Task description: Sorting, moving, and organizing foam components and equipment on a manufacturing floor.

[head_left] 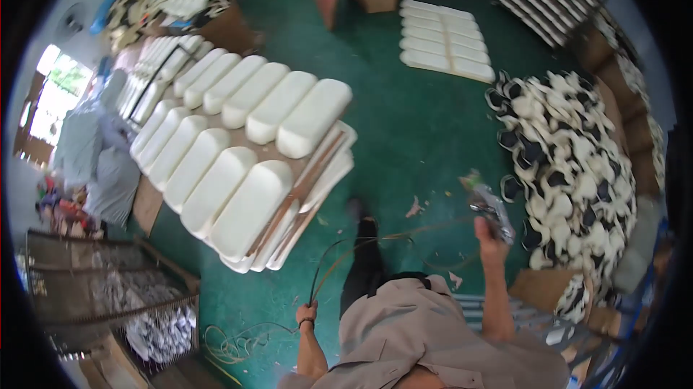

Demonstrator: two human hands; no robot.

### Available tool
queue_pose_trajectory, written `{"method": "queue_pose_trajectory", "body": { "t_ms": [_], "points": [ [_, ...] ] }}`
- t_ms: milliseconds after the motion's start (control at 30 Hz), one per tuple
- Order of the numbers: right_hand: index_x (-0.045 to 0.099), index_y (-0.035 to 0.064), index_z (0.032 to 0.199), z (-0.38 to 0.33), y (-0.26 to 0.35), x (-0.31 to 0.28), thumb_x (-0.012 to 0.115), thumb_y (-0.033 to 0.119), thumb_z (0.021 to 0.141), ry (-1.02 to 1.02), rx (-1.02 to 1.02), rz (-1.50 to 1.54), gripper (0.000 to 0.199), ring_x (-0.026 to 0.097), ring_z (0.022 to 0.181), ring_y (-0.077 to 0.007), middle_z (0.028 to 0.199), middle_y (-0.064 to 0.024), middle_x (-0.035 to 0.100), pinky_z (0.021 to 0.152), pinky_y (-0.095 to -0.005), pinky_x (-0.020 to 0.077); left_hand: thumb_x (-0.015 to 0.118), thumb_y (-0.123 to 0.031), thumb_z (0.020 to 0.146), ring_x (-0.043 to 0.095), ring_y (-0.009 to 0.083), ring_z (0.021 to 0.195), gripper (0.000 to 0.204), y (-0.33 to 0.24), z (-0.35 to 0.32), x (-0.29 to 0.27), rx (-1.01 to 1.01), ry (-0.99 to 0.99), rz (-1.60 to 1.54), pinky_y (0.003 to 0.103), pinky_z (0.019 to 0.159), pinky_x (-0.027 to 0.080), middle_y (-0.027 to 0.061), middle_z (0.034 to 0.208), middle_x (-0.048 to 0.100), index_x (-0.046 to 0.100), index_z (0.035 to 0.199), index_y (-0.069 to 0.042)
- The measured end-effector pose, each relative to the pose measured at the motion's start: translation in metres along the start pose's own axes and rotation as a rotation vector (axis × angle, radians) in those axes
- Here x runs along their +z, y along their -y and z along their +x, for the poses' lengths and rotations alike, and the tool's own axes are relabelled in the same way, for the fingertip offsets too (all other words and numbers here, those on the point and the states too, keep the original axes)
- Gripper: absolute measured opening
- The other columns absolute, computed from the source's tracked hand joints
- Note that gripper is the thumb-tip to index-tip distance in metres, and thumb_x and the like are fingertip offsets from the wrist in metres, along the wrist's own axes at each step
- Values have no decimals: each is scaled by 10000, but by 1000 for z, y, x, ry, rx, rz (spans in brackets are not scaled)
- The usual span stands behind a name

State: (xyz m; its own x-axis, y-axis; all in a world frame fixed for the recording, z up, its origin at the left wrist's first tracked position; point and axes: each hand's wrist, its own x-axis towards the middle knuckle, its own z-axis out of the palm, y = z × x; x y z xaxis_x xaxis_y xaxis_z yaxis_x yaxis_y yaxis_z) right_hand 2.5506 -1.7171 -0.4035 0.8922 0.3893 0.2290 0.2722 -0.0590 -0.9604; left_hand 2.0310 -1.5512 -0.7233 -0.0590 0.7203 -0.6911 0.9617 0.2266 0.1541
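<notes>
Green floor (408, 143) runs from near to far between a board stack (302, 185) on the left and a heap of white and black pieces (567, 165) on the right; the stack's right edges jut unevenly over the floor, and rounded white pads (314, 118) sit on top in two rows. At far right, a board (449, 46) bears more pads. A mesh-sided bin (172, 268) at near left contains silvery bits (162, 335); a cardboard box (540, 286) at near right has white and black pieces at its mouth. The right hand (494, 244) is closed around a metallic tool (492, 208), well above the floor beside the heap; the left hand (306, 313) is curled shut around thin hoses (315, 277), near the stack's near edge.
</notes>
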Motion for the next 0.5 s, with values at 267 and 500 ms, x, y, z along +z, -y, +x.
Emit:
{"method": "queue_pose_trajectory", "body": {
  "t_ms": [267,500],
  "points": [
    [556,-26,1306,126,-26,46,597,111,954,17,214,380,380,350,563,-71,668,48,362,529,-281,319,575,-620,844,619,410,1137,637,-92,22,27,-119,149,-5,454,968,494,232,1163,674,713,1156,-83],
    [527,2,1312,295,15,137,567,90,943,189,240,549,381,336,597,-88,675,36,335,599,-279,337,455,-683,907,638,440,1068,729,-149,67,7,-236,56,-42,509,874,506,272,1028,686,725,1036,-19]
  ]
}}
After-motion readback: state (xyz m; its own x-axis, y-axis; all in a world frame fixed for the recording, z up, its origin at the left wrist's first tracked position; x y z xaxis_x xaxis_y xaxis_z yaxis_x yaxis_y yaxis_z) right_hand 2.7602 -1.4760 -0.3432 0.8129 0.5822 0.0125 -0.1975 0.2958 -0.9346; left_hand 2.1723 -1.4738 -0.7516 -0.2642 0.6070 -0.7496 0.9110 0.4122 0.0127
